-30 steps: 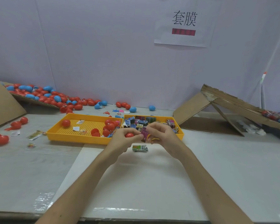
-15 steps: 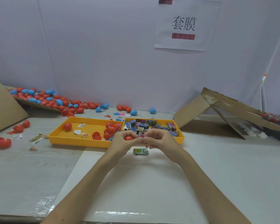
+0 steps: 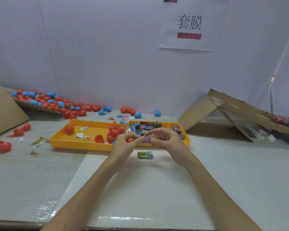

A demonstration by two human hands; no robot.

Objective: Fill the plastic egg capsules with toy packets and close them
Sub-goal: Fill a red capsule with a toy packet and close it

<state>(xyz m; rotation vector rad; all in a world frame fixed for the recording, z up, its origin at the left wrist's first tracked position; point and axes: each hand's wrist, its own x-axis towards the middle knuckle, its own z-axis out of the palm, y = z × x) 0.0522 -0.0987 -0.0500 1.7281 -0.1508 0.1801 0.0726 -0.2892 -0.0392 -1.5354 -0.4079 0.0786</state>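
While the left hand (image 3: 122, 145) curls round a red egg capsule (image 3: 130, 140), the right hand (image 3: 168, 139) pinches a pink toy packet (image 3: 146, 140) just beside it — a green packet (image 3: 145, 155) lies just behind both hands, nearer the wrists.

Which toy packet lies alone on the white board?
The green packet, near the hands: left hand holds a red egg, right hand pinches a pink packet. Most others fill the right tray.
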